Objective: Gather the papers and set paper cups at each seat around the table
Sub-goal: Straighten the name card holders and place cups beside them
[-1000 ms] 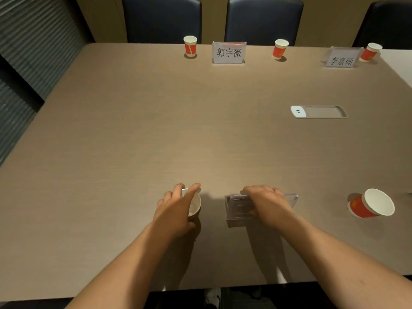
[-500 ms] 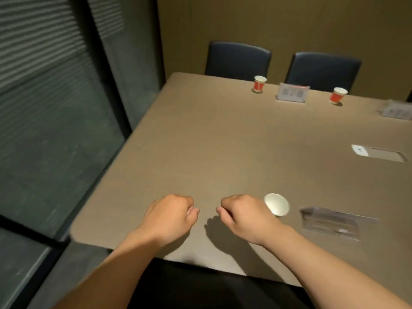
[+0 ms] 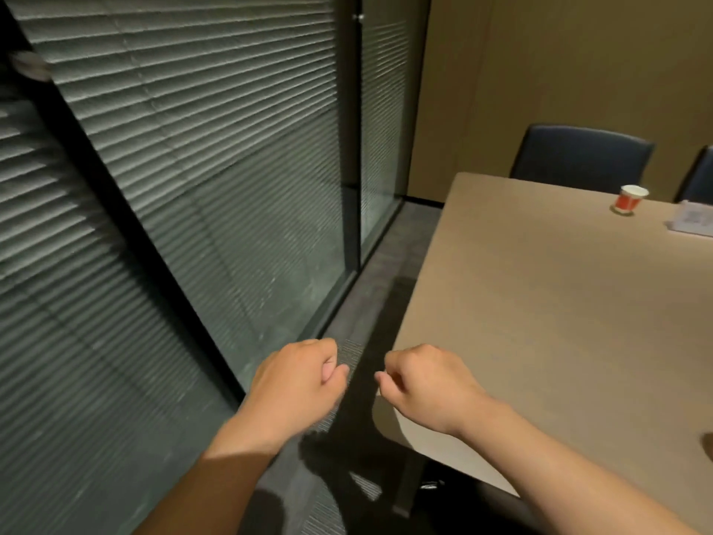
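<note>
My left hand [image 3: 299, 376] hangs over the dark floor left of the table, fingers curled into a loose fist with nothing in it. My right hand [image 3: 426, 382] hovers over the table's near left corner, also curled shut and empty. A red paper cup with a white rim [image 3: 629, 199] stands upright at the far edge of the brown table [image 3: 559, 322], in front of a dark chair [image 3: 582, 158]. A clear name card holder [image 3: 692, 222] sits just right of that cup, cut off by the frame edge. No papers are in view.
A glass wall with closed blinds [image 3: 185, 179] fills the left side, with a narrow dark floor strip [image 3: 370, 310] between it and the table. A second chair [image 3: 700, 177] shows at the right edge. A tan wall stands behind.
The view has swung left, away from the table middle. Both hands let go of the cup and the clear holder, curled shut, and moved past the table's left corner. The near cup has left the view.
</note>
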Motion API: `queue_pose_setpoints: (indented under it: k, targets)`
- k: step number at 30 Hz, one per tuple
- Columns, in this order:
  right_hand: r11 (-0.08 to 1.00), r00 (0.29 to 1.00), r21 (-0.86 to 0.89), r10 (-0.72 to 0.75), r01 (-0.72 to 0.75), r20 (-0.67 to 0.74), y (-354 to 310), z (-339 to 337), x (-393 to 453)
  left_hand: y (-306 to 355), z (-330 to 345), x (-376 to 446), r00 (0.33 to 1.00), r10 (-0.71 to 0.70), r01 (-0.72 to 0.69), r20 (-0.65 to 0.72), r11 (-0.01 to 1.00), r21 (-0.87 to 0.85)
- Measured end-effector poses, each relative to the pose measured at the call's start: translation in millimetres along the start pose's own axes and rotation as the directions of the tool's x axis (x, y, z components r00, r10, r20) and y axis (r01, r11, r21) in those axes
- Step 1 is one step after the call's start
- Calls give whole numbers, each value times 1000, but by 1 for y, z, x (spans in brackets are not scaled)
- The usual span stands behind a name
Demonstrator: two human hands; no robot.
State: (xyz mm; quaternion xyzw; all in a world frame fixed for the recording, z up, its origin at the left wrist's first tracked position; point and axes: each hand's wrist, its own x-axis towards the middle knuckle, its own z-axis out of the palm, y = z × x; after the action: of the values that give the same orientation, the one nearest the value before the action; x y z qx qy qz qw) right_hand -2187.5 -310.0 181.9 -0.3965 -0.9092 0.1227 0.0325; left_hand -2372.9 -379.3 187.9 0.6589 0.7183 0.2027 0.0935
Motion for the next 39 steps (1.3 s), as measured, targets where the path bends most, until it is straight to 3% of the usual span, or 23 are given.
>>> queue_pose_setpoints:
  k: [6,11,16,21,26,39]
  targets:
    - [996,997,54,64,-66,52,-11,28,93,-82,-15,65,996,-10,8,88,1000,25]
    - [983,990,123,137,-138,17,3,37,181,-131,-22,153,983,4,-5,182,1000,4]
    - [948,955,148,292,-282,-45,43,12,258,-147,-14,275,962,162,-164,222,986,-7]
    - [889,886,149,451,-434,-110,104,-23,299,-125,12,385,907,357,-342,223,934,-103]
    - [809,801,138,586,-571,-125,177,-37,345,-106,56,500,859,438,-413,263,899,-149]
    - [638,606,177,768,-749,-208,437,-128,533,10,138,866,681,656,-561,324,752,-346]
